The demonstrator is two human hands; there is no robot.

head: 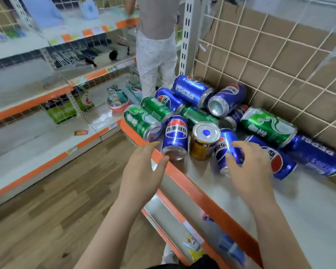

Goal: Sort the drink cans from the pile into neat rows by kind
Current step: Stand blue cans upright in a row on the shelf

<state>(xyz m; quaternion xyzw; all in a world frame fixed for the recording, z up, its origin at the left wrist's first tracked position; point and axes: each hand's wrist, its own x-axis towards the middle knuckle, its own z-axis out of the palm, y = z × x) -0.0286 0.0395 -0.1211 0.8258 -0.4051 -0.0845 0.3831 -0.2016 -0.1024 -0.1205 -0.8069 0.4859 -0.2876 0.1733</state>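
A pile of drink cans lies on a white shelf (pixel 306 202) with an orange front edge. Blue Pepsi cans (pixel 192 91) and green cans (pixel 268 127) lie tumbled on their sides. One gold can (pixel 203 142) stands upright near the front. A blue can (pixel 175 137) leans at the shelf edge. My left hand (pixel 142 169) hovers open just in front of that leaning can, fingers apart. My right hand (pixel 248 169) is open over a small blue can (pixel 226 150) lying on its side, its fingertips at the can without gripping it.
A wire grid with cardboard (pixel 270 61) backs the shelf behind the pile. Another person (pixel 155 47) stands in the aisle beyond the cans. Store shelving (pixel 37 105) lines the left side across a wooden floor (pixel 52 220). Lower shelves below hold small items.
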